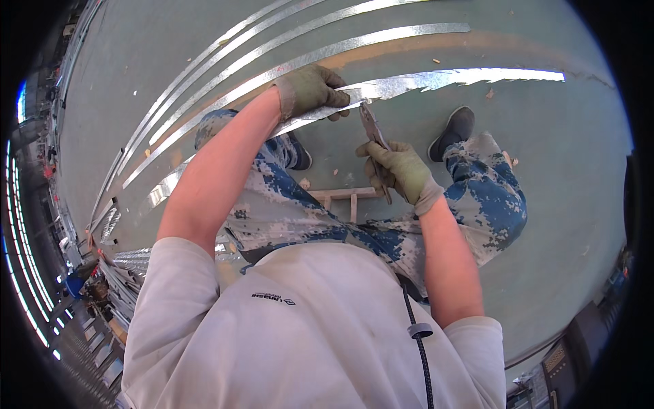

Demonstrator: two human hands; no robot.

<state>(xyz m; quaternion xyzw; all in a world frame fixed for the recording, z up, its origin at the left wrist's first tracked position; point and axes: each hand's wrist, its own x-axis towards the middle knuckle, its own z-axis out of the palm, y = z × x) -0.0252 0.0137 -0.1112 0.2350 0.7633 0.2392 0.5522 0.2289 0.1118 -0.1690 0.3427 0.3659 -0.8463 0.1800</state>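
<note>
A long shiny sheet-metal strip [402, 84] lies across in front of me, its right part notched into jagged tabs along the near edge. My left hand [315, 92], in an olive glove, is closed around the strip left of the notched part. In my gloved right hand [400, 168] is a pair of tin snips [371, 124], gripped by its handles. The tips of the snips touch the near edge of the strip, just right of my left fingers. How far the jaws are apart is too small to tell.
Several more metal strips [300, 66] lie on the grey-green floor [565, 157] beyond and to the left. A low wooden stool frame [353, 198] shows between my legs. My dark shoe [452, 133] stands near the strip. Metal pieces [119, 290] are piled at the left.
</note>
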